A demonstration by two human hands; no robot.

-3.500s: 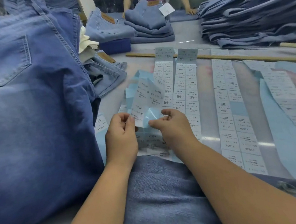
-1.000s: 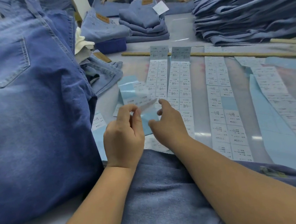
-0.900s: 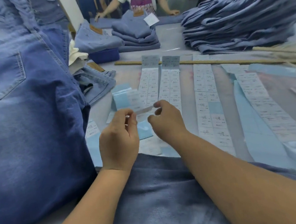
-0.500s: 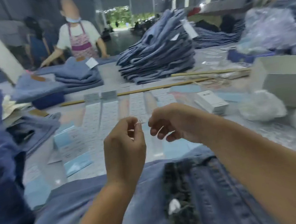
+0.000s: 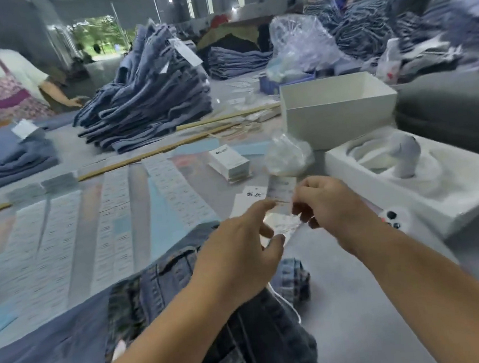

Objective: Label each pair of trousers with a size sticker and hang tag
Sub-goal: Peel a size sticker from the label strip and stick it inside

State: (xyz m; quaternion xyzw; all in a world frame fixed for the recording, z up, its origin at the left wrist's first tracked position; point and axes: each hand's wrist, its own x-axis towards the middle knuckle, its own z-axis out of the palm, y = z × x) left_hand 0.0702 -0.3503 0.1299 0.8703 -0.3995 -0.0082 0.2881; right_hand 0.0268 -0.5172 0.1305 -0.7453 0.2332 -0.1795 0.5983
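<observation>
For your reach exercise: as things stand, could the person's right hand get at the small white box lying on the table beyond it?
Probably yes. The small white box lies uncovered beyond the right hand. But that hand pinches a sticker, so it isn't free yet.

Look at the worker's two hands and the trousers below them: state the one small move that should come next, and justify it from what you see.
Probably lower the sticker onto the trousers and press it down. The right hand pinches the white printed sticker, the left hand reaches toward its edge, and both hang above the denim beside the sticker sheets. No size sticker shows on the denim; blur hides detail.
</observation>
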